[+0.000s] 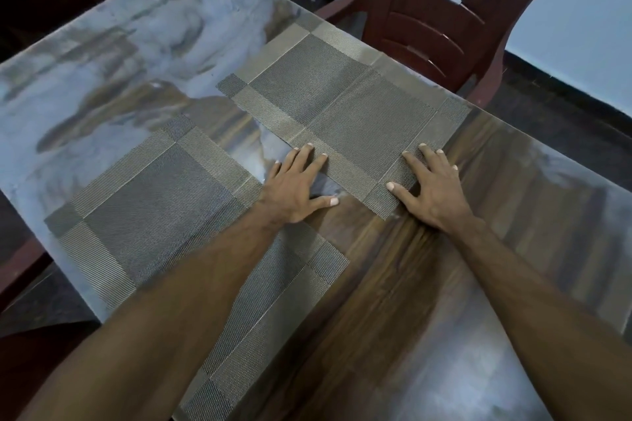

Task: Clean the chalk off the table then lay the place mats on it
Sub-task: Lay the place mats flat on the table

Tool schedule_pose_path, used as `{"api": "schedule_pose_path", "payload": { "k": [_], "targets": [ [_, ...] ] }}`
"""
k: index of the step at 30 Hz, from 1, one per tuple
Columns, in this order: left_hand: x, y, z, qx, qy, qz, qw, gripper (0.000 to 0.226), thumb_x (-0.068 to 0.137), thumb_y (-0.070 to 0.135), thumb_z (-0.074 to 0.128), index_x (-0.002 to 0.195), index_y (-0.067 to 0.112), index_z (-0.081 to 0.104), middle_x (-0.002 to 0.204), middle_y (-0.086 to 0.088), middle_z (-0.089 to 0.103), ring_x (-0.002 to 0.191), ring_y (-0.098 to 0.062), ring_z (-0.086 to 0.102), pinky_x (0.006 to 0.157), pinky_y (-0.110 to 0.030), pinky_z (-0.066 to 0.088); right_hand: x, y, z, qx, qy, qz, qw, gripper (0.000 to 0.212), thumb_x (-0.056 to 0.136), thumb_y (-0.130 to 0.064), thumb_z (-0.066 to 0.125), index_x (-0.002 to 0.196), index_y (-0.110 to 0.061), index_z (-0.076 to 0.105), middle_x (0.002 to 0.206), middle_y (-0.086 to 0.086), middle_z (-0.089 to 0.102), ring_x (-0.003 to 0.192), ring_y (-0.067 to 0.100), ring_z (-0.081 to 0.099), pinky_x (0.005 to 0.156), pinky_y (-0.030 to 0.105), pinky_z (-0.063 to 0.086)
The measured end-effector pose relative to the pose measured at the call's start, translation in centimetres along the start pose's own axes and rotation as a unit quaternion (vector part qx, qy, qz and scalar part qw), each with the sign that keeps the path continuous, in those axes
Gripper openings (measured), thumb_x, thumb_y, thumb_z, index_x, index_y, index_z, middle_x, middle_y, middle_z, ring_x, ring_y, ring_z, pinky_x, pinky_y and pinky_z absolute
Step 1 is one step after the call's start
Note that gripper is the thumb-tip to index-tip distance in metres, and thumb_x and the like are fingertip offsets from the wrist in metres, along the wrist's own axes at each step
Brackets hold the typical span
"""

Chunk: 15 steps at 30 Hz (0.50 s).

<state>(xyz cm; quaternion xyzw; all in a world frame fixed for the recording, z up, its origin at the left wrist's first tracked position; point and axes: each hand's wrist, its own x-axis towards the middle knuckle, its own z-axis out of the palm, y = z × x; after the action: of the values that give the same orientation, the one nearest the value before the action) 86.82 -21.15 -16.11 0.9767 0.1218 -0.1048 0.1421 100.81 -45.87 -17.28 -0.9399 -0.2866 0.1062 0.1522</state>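
Dim room, glossy wood table [427,284] with pale glare or smears across its far left half; cannot tell if that is chalk or reflection

Fingers first: left fingers [301,161] spread flat, tips on the near edge of the far mat [342,106], thumb out on bare wood. Right fingers [429,155] also splayed flat, pressing the mat's near right corner, thumb lying on the weave. Nothing pinched, both palms down. Left hand [294,188] sits between the two mats; right hand [434,191] straddles the mat edge and the table

Near mat [154,202] lies flat at the person's left, partly under the left forearm, well inside the table's left edge. The mats are near each other but apart, a strip of wood between

Step looks like squaring the far mat. To do it well: keep pressure even across both hands, slide rather than lift so the weave doesn't buckle, line its long edge up with the near mat

Edges: the far mat's far side runs close to the table edge by the red chair [455,10], little margin there, so any shift should come toward the person. Open room is right of the right hand and in the near right corner
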Motion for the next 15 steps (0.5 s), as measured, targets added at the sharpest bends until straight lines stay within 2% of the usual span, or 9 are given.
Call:
{"api": "schedule_pose_path", "payload": {
  "k": [5, 10, 13, 15],
  "targets": [
    [0.1, -0.3, 0.5, 0.007, 0.003, 0.003, 1.000, 0.093, 0.082, 0.077, 0.043, 0.155, 0.032, 0.007, 0.164, 0.001, -0.001, 0.150, -0.024, 0.001, 0.119, -0.050, 0.005, 0.1, -0.1, 0.0, -0.002, 0.000, 0.010, 1.000, 0.076, 0.088, -0.065, 0.054, 0.151, -0.027, 0.036, 0.163, 0.007, 0.019, 0.150, 0.034, 0.010, 0.116, 0.062, 0.013],
    [0.1, -0.2, -0.3, -0.008, -0.030, 0.000, 1.000, 0.097, 0.082, 0.074, 0.046, 0.156, 0.029, 0.003, 0.164, -0.002, -0.004, 0.150, -0.026, -0.002, 0.120, -0.052, 0.007, 0.4, 0.0, -0.5, 0.001, -0.033, 0.015, 0.999, 0.079, 0.087, -0.069, 0.048, 0.153, -0.030, 0.031, 0.164, 0.006, 0.012, 0.151, 0.033, 0.005, 0.117, 0.062, 0.009],
    [-1.8, -0.9, -0.9, -0.032, 0.004, -0.012, 0.999, 0.090, 0.087, 0.070, 0.044, 0.156, 0.027, 0.006, 0.164, -0.004, 0.001, 0.150, -0.026, 0.001, 0.120, -0.051, 0.012, -0.8, -1.1, -1.1, 0.044, -0.044, 0.035, 0.997, 0.093, 0.081, -0.084, 0.038, 0.155, -0.028, 0.027, 0.164, 0.010, 0.009, 0.151, 0.033, 0.003, 0.118, 0.062, 0.009],
    [-3.5, -2.4, -1.0, -0.056, 0.037, -0.026, 0.997, 0.086, 0.089, 0.069, 0.041, 0.156, 0.026, 0.008, 0.164, -0.006, 0.002, 0.151, -0.027, 0.002, 0.120, -0.050, 0.012, -2.9, -2.8, -0.9, 0.060, -0.017, 0.034, 0.997, 0.092, 0.083, -0.081, 0.037, 0.155, -0.024, 0.027, 0.164, 0.013, 0.010, 0.151, 0.034, 0.005, 0.119, 0.062, 0.011]
  ]
}}
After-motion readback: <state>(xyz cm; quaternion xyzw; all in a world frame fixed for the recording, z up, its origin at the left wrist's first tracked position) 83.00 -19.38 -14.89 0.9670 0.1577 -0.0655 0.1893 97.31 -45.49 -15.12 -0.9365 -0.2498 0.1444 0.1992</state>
